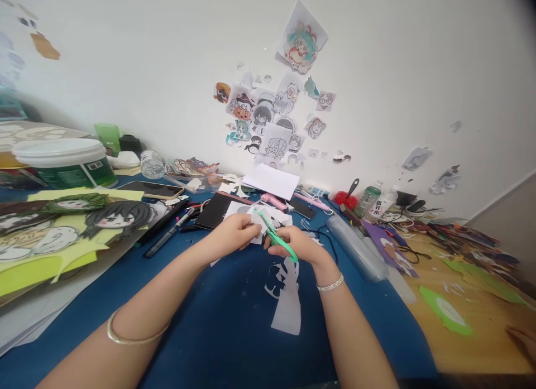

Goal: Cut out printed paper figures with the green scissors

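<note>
1. Reaching in from lower left with left hand, curled knuckles-up; pinching white paper in closed fingertips, above blue-covered table.
2. Angling right hand inward from lower right, clamped around green scissors, with blades pointing forward-left, just beside the white paper.

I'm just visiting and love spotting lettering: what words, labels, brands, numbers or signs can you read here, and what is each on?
"开水" on the white-labelled bottle; the character above it is unclear.
Too small or blurred to read: the barcode label and other print on the green-and-white tub, and any print on the green-labelled bottle.
I can make out no other text.
</note>
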Available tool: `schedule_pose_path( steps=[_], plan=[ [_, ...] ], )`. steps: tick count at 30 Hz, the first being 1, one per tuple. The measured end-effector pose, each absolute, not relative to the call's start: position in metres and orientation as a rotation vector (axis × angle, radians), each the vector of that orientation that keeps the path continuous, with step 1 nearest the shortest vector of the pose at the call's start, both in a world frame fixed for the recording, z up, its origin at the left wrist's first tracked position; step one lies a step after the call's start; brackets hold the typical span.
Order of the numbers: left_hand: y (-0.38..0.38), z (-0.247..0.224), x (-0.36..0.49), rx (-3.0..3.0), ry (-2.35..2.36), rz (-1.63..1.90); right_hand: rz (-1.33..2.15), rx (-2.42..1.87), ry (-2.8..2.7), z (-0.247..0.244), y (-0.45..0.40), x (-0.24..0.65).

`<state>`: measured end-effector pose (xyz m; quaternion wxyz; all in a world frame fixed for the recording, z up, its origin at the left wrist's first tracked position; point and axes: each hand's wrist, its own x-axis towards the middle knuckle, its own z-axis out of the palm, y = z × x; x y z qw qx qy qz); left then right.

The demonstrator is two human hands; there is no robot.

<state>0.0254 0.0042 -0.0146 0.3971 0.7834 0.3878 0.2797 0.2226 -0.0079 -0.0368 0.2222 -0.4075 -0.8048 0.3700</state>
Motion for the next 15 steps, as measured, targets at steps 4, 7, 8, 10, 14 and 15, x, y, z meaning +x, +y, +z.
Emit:
schedule_pose_path(
  steps=[4,7,8,10,14,15],
  plan=[
    [0.0059,-0.0166,0.0255,1.989,0.995,0.711,1.017,-1.168,-2.214,-0.0362,-0.0091,0.2215],
    [0.0069,-0.0186,0.0265,1.995,1.005,0.796,1.046,-1.191,-2.174,-0.0356,-0.0098,0.2202],
    [0.0071,-0.0191,0.0271,1.999,1.009,0.84,1.062,-1.187,-2.154,-0.0355,-0.0099,0.2197],
    [0.0071,-0.0202,0.0285,2.001,1.024,0.908,1.098,-1.157,-2.11,-0.0356,-0.0098,0.2186],
    [0.0068,-0.0227,0.0315,1.96,1.04,0.929,1.127,-1.073,-2.037,-0.0363,-0.0094,0.2169],
    [0.0066,-0.0233,0.032,1.939,1.028,0.916,1.128,-1.057,-2.037,-0.0363,-0.0095,0.2168]
  ],
)
